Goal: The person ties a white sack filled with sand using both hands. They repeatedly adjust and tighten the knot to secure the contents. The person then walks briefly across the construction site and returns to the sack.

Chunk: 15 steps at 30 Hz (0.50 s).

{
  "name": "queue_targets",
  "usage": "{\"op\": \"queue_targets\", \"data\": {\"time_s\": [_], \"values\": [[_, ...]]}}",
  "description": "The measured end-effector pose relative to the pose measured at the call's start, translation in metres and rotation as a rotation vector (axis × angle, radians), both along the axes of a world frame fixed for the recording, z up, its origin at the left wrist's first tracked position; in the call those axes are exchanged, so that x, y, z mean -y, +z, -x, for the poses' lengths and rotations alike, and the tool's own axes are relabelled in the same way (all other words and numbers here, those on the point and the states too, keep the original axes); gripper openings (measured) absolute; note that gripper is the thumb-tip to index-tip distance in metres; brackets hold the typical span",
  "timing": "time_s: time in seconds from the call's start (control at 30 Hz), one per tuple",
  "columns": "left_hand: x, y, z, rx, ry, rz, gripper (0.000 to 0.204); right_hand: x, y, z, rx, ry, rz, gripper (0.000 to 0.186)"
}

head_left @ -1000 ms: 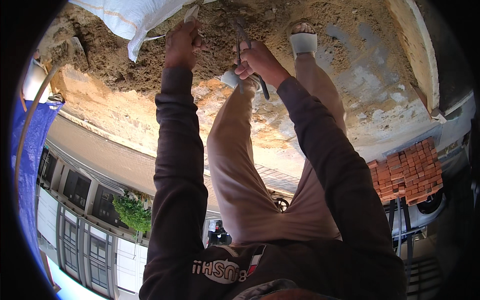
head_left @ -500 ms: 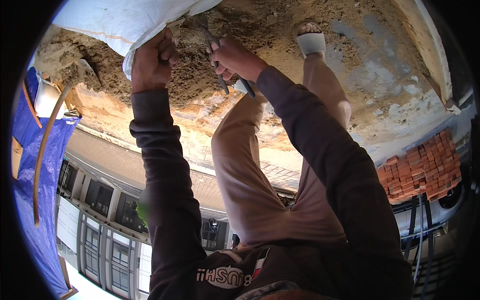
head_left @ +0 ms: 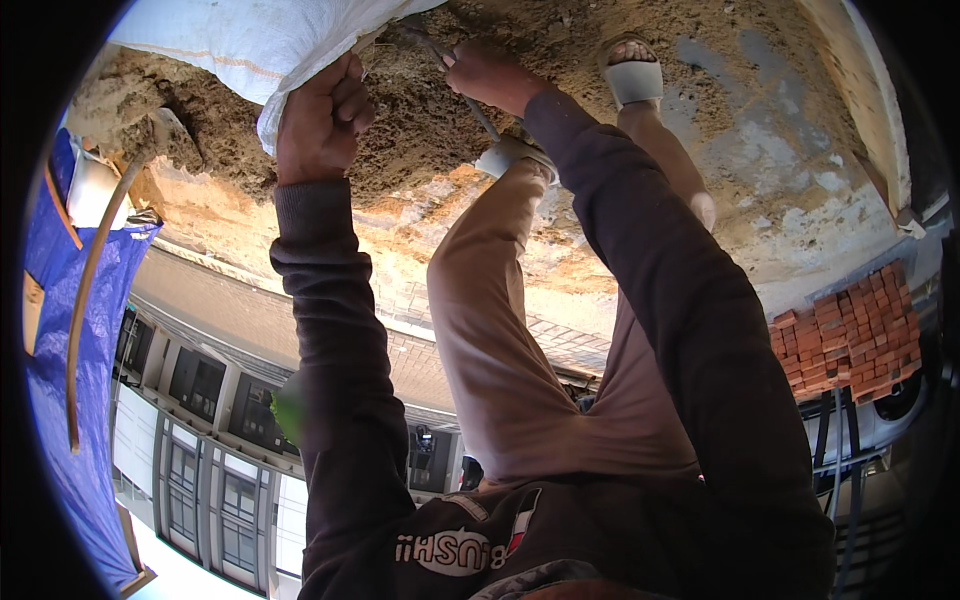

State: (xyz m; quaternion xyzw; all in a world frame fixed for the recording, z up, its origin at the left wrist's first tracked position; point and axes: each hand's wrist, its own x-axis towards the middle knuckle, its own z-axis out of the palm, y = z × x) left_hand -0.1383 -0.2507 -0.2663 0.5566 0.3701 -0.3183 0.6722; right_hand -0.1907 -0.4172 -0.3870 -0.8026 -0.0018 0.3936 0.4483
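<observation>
My left hand (head_left: pixel 325 120) is closed on the gathered edge of a white woven sack (head_left: pixel 250 45) at the far left. Just to its right, my right hand (head_left: pixel 492 75) grips dark long-handled pliers (head_left: pixel 482 118). Their jaw end points toward the sack's edge, and one handle sticks out below my fingers. The other handle is hidden. Whether the jaws touch the sack I cannot tell.
Loose brown soil (head_left: pixel 400 140) covers the ground under my hands. At the left, a long curved wooden handle (head_left: pixel 85 300) crosses a blue tarp (head_left: pixel 60 370). Stacked red bricks (head_left: pixel 850 335) stand at the right, below a pale board (head_left: pixel 870 110). My sandalled feet are beside the soil.
My right hand has moved farther away with the pliers, and one of the two handles seen before is now hidden. My left hand keeps its hold on the sack, shifted slightly right.
</observation>
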Motion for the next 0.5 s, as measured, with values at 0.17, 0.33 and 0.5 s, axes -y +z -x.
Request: {"op": "queue_targets", "data": {"time_s": [0.17, 0.33, 0.5], "values": [[-0.006, -0.007, -0.002, -0.017, 0.045, 0.052, 0.019, -0.003, -0.009, 0.009, 0.372, 0.202, 0.087, 0.010], [-0.015, -0.013, -0.005, -0.029, 0.072, 0.192, 0.019, -0.007, -0.019, 0.009, 0.659, 0.416, 0.199, 0.006], [-0.024, -0.019, -0.014, -0.076, 0.110, 0.337, 0.019, -0.010, -0.018, 0.006, 0.200, 0.045, 0.001, 0.016]]}}
